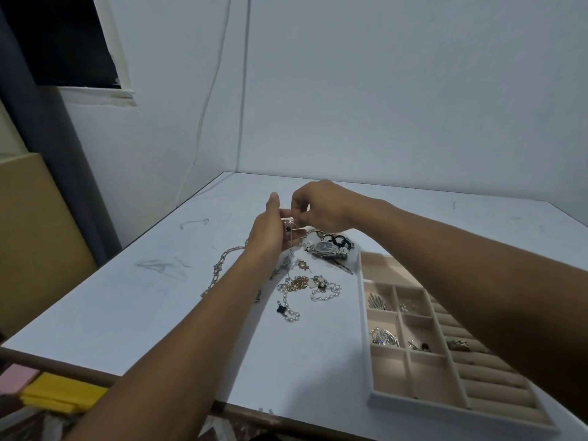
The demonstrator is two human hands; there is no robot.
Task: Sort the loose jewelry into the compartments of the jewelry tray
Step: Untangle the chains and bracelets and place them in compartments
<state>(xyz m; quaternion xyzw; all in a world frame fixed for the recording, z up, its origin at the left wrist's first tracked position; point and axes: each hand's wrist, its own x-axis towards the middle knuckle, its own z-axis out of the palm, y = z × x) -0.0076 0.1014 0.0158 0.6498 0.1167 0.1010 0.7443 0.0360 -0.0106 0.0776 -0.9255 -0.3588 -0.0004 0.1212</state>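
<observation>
**A:** Entry one, the hands?

**B:** Both forearms reach in from the near edge and meet over the middle of the desk (143, 313). The left hand (269, 232) stands on edge with the palm turned right, its fingers curled in around a thin dangling piece (289, 230). The right hand (321, 205) sits just above and beside it, wrist bent and knuckles up. Its fingertips (299, 214) are pressed together, pinching the top of the same piece.

**A:** What is the piece?

**B:** A fine silvery strand with one dark bead, held clear of the desk. It is too small to type further.

**A:** Entry two, loose stock?

**B:** It lies under and just nearer than the hands, mid-desk:
- a metal-band watch (326, 248), with black hair ties (340, 240) touching it
- a silver link chain (219, 268) running under the left forearm
- a pearl strand (327, 294) tangled with gold-toned bits

**A:** Entry three, the tray?

**B:** The jewelry tray (365, 345) is beige and lies at the near right corner, partly under the right forearm. Four of its square compartments hold silvery pieces, and one more piece rests on the ring rolls.
</observation>
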